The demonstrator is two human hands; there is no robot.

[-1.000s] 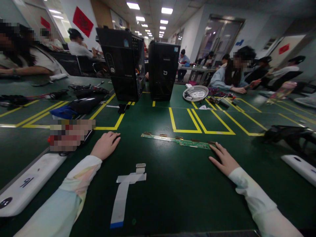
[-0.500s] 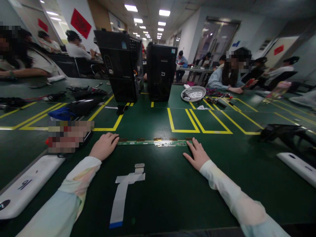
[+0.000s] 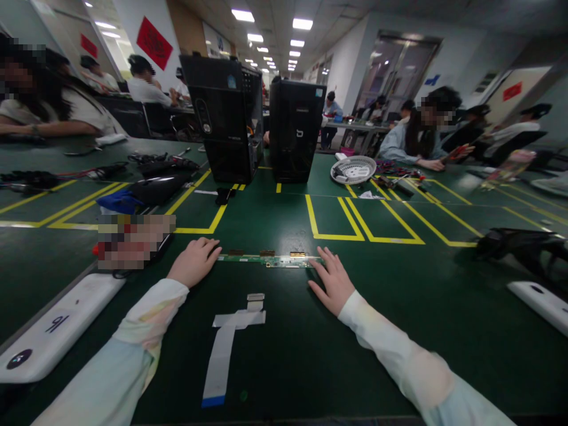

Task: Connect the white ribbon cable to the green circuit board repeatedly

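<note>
A long, narrow green circuit board (image 3: 288, 262) with gold-brown tabs along its far edge lies across the table in front of me. My left hand (image 3: 194, 263) is at its left end, fingers curled together and thumb close by, covering that end. My right hand (image 3: 333, 284) has its fingers spread, with fingertips on the board's right end and the thumb held apart. Nearer to me lies a white flat ribbon cable (image 3: 220, 364) with a blue tip, folded into a cross shape near its connector end.
Two black computer towers (image 3: 226, 124) stand at the back. A white basket (image 3: 355, 168) with small parts sits right of them. White devices flank me at left (image 3: 66, 322) and right (image 3: 539, 305). Cables and dark tools lie left. Yellow tape (image 3: 339, 238) marks the green table. Other people sit around.
My right hand has moved left, and the circuit board has shifted left with it, its left end now further under my left hand. The view has turned slightly left.
</note>
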